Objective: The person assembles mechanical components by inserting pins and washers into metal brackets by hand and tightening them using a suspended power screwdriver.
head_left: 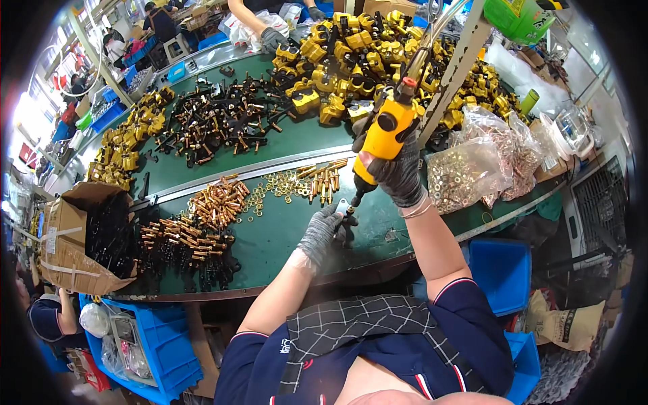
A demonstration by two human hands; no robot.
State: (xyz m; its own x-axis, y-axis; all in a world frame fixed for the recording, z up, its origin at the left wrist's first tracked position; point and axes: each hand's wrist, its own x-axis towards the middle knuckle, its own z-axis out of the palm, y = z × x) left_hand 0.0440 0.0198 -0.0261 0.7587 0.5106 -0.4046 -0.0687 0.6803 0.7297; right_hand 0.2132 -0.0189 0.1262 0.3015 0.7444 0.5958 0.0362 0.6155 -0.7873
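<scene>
My right hand [399, 177], in a grey knit glove, is wrapped round a yellow and black power screwdriver [389, 129] with a red cap at its top. The tool slants down toward my left hand [321, 229], also gloved. My left fingers are closed on a small black part [345, 233] with a pale tab, right under the screwdriver's nose; its exact kind is hard to make out. Farther left on the green bench lie a heap of copper-coloured threaded fittings [217, 202], scattered brass rings [283, 187] and a few upright fittings [325, 185].
A metal rail [256, 165] divides the green bench [277, 233]. Beyond it lie black assemblies [223, 118] and yellow-and-black parts [351, 54]. A carton [71, 236] stands left, bags of rings [466, 177] right. A co-worker's gloved hand [273, 40] is opposite. Blue bins [498, 277] sit below.
</scene>
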